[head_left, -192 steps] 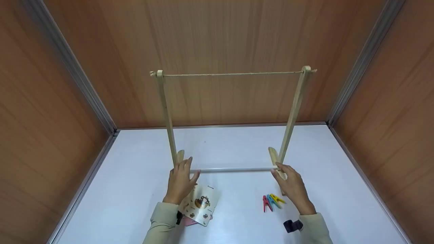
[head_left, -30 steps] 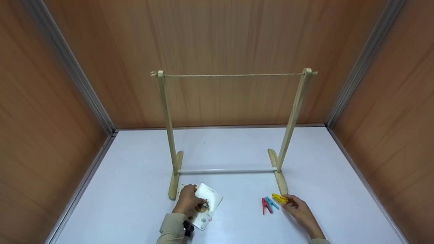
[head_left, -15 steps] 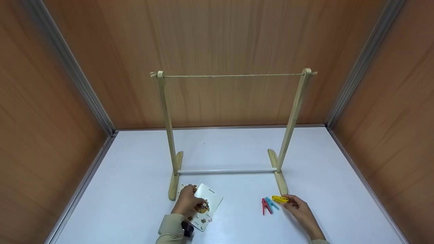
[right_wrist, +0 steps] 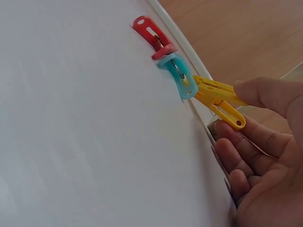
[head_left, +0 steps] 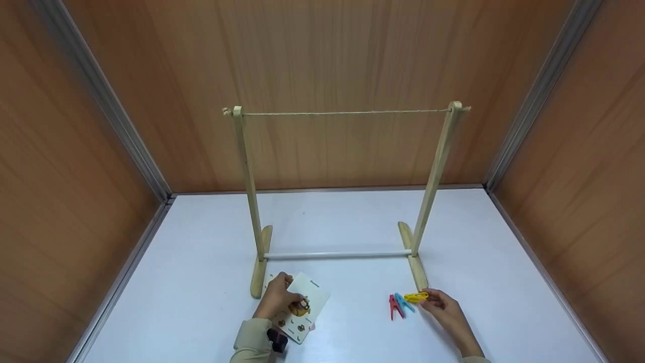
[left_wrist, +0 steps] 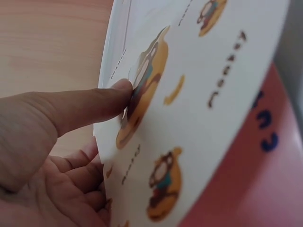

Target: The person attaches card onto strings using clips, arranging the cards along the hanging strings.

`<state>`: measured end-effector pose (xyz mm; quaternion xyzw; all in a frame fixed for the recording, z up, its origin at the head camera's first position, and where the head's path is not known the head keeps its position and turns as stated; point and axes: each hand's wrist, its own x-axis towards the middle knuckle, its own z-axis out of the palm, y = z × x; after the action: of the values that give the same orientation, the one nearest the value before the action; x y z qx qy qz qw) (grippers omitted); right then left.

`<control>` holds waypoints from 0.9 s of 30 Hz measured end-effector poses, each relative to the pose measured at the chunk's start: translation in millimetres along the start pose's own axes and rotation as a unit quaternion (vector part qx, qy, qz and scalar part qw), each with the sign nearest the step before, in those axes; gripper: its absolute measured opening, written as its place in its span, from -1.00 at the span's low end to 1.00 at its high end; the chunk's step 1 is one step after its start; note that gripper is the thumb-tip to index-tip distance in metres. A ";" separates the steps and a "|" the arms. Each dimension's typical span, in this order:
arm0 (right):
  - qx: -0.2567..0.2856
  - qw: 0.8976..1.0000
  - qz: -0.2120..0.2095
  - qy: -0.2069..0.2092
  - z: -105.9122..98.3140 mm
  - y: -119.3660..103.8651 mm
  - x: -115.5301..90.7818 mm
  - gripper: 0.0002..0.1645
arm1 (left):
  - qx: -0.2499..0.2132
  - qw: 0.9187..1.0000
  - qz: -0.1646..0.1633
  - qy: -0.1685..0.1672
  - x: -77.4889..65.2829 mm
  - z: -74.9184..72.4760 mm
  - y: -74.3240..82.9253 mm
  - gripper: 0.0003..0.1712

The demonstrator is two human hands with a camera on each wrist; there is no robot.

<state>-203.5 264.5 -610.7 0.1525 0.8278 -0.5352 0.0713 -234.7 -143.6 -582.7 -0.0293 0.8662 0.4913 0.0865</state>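
Note:
My left hand (head_left: 276,301) is at the printed cards (head_left: 316,297) on the white table, left of centre. In the left wrist view the thumb (left_wrist: 90,104) lies on the face of a white card with cartoon pictures, and the curled fingers sit at its near edge, partly hidden behind it. A pink card (left_wrist: 265,175) with blue lettering shows underneath. My right hand (head_left: 446,312) pinches a yellow clothespin (head_left: 415,297) by its handle ends, between thumb and fingers. Beside it lie a blue clothespin (head_left: 404,302) and a red clothespin (head_left: 396,307).
A wooden rack stands behind the hands, with a left post (head_left: 248,186), a right post (head_left: 436,179), a string (head_left: 342,112) across the top and a white rod (head_left: 337,255) low down. Brown wood-grain panels (head_left: 342,60) enclose the table (head_left: 201,242) at the back and sides.
Several seconds ago both hands were at the rack's base; since then the left has gone to the cards and the right has taken the yellow clothespin, which has turned slightly in the last second.

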 end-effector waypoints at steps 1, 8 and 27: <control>0.001 1.000 0.003 0.001 -0.1 -0.4 0.2 -0.37 | 0.002 1.000 0.002 0.001 0.1 -0.2 0.1 -0.45; 0.025 1.000 0.001 0.012 -0.7 -1.5 -2.6 -0.34 | -0.003 1.000 0.000 -0.008 0.7 -0.8 -0.9 -0.53; 0.042 0.999 0.018 0.020 -4.2 -3.3 -2.5 -0.27 | -0.008 0.999 -0.003 -0.038 0.9 -3.1 2.3 -0.58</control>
<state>-202.1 266.6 -605.4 0.1808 0.8030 -0.5649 0.0573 -236.2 -145.0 -579.4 -0.0146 0.8583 0.4987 0.1204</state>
